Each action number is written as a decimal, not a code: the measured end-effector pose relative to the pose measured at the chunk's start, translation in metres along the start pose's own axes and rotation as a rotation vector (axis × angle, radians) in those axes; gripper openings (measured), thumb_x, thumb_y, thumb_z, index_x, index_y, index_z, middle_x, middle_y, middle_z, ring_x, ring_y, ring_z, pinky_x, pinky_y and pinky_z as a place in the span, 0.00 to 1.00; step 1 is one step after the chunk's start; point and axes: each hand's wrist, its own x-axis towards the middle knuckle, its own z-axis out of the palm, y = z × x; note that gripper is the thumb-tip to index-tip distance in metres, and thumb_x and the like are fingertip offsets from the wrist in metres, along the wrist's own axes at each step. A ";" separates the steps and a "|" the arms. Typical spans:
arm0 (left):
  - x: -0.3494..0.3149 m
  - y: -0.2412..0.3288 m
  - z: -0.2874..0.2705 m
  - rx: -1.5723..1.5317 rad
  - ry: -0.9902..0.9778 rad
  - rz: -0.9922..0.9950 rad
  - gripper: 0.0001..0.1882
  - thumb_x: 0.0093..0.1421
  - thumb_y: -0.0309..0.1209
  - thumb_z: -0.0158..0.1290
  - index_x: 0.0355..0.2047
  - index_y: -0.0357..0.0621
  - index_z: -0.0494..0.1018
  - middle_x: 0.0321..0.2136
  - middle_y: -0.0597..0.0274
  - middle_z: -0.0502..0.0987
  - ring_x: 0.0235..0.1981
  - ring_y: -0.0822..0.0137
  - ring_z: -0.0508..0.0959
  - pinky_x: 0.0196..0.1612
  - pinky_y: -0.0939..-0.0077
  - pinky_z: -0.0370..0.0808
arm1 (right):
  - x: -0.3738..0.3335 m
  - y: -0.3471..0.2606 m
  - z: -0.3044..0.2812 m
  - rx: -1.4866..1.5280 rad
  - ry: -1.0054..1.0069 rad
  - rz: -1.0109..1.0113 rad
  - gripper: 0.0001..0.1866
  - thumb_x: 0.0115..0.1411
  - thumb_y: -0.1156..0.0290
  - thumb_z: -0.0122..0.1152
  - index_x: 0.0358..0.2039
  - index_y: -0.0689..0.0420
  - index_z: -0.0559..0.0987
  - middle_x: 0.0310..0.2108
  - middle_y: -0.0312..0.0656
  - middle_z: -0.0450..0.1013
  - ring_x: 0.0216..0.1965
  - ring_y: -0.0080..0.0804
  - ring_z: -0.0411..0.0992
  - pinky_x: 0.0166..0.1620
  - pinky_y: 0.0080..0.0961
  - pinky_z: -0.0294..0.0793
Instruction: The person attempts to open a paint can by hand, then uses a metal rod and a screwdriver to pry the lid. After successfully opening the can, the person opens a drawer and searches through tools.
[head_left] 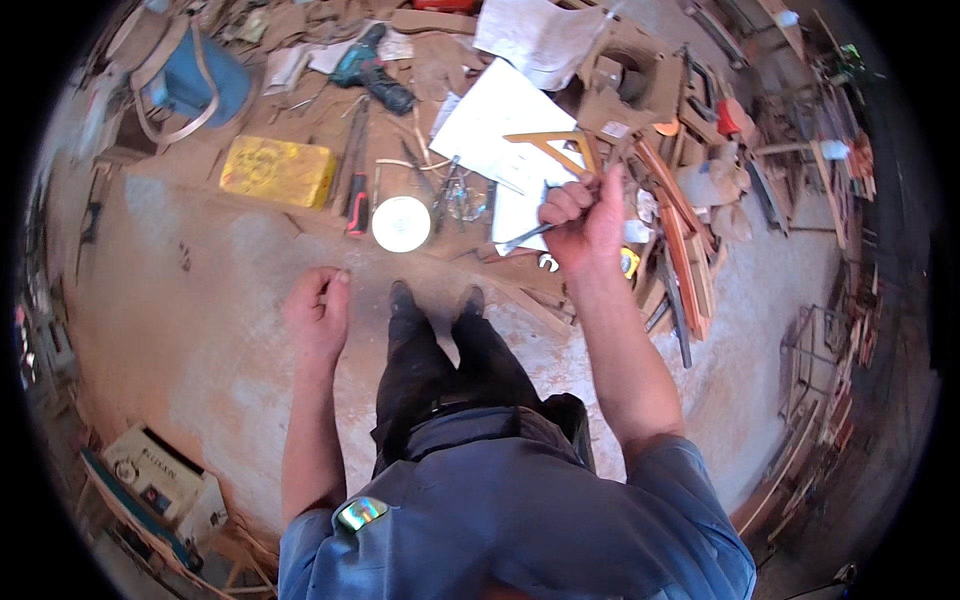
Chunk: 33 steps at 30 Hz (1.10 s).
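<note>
My right hand (585,222) is closed over the right side of the cluttered workbench. From its fist a slim dark rod-like tool (525,237) sticks out to the left, across a white paper sheet (518,215); its kind is unclear. A yellow set square (570,145) lies just beyond the fingers, partly over a larger paper sheet (490,125). My left hand (320,308) hangs in front of the bench with fingers curled in, and nothing shows in it. Nearest to it on the bench are a round white lid-like disc (401,224) and a red-and-black handled tool (357,205).
A yellow box (277,172) and a blue bucket (200,85) stand at the left. Farther back lies a green cordless drill (372,72). Wooden pieces (685,260) and a yellow tape measure (628,262) crowd the right. A cream-coloured machine (165,485) sits low at the left.
</note>
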 end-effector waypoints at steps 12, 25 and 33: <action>0.048 -0.004 -0.014 -0.019 -0.160 0.152 0.05 0.61 0.25 0.58 0.31 0.36 0.75 0.26 0.56 0.77 0.27 0.64 0.77 0.33 0.73 0.74 | 0.002 0.032 -0.003 0.252 0.131 0.030 0.26 0.71 0.42 0.44 0.24 0.49 0.67 0.15 0.27 0.54 0.16 0.22 0.51 0.21 0.22 0.54; 0.070 -0.076 0.060 0.085 -0.625 0.145 0.59 0.38 0.30 0.72 0.69 0.38 0.50 0.63 0.41 0.61 0.65 0.46 0.64 0.64 0.57 0.66 | 0.009 0.090 0.010 0.080 0.035 -0.234 0.23 0.71 0.46 0.46 0.27 0.49 0.70 0.21 0.33 0.60 0.23 0.30 0.56 0.28 0.32 0.58; 0.074 -0.083 0.089 -0.125 -0.636 0.163 0.59 0.36 0.33 0.75 0.66 0.36 0.53 0.60 0.40 0.64 0.62 0.42 0.66 0.64 0.55 0.66 | 0.025 0.136 0.013 0.017 -0.116 -0.311 0.24 0.69 0.44 0.48 0.27 0.50 0.72 0.20 0.33 0.57 0.22 0.29 0.56 0.27 0.30 0.57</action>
